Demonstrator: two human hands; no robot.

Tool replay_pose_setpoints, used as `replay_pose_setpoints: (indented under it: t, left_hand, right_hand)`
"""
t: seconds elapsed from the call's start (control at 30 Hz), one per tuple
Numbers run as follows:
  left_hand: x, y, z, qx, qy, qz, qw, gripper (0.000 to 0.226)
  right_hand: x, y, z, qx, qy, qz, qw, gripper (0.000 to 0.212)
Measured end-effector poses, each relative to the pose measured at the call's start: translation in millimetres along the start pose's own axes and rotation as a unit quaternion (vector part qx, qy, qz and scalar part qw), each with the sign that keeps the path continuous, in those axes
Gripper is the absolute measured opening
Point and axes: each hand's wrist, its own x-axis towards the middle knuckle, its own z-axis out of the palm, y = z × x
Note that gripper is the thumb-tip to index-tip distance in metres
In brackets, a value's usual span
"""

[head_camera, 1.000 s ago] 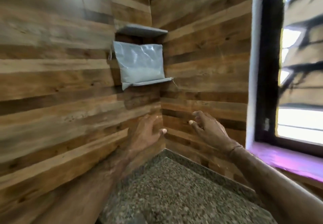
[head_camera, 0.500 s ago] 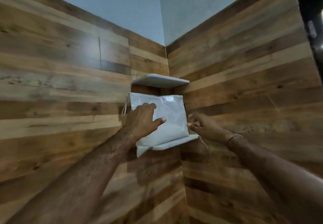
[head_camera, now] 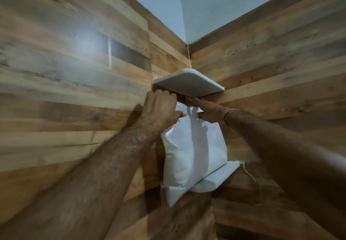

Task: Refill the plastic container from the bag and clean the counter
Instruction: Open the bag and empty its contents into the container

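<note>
Bag (head_camera: 194, 146) upright on lower shelf (head_camera: 215, 179) | top edge pinched by left hand (head_camera: 161, 110) and right hand (head_camera: 209, 112) | body hangs below both.

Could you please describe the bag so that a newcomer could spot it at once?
Where the two wood-panelled walls meet, two white corner shelves sit one above the other. The white bag stands on the lower shelf: the only soft, crinkled thing there.
</note>
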Motion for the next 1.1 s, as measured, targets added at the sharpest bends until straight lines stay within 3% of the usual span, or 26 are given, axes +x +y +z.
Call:
replay_pose_setpoints:
  t: [0.23, 0.37, 0.47, 0.6, 0.83, 1.1]
  left_hand:
    - [-6, -12, 22, 0.011, 0.053, -0.006, 0.999, 0.065]
    - [-8, -6, 15, -0.013, 0.065, -0.028, 0.997, 0.063]
    - [-9, -2, 2, -0.047, 0.065, -0.005, 0.997, 0.06]
    - [-11, 0, -19, -0.039, 0.077, 0.028, 0.996, 0.062]
    - [-25, 57, -82, -0.089, 0.104, 0.057, 0.989, 0.069]
    - [-100, 198, -152, -0.192, 0.108, 0.119, 0.968, 0.075]
  right_hand:
    - [3, 4, -1, -0.076, 0.039, 0.008, 0.996, 0.051]
    - [-20, 9, -13, -0.118, 0.03, 0.03, 0.992, 0.049]
    - [-51, 15, -30, -0.146, 0.103, -0.012, 0.984, 0.048]
    - [-95, 25, -59, -0.198, 0.179, 0.005, 0.964, 0.023]
    - [-206, 58, -124, -0.233, 0.237, 0.045, 0.942, 0.048]
    - [-401, 121, -175, -0.244, 0.181, 0.048, 0.951, 0.059]
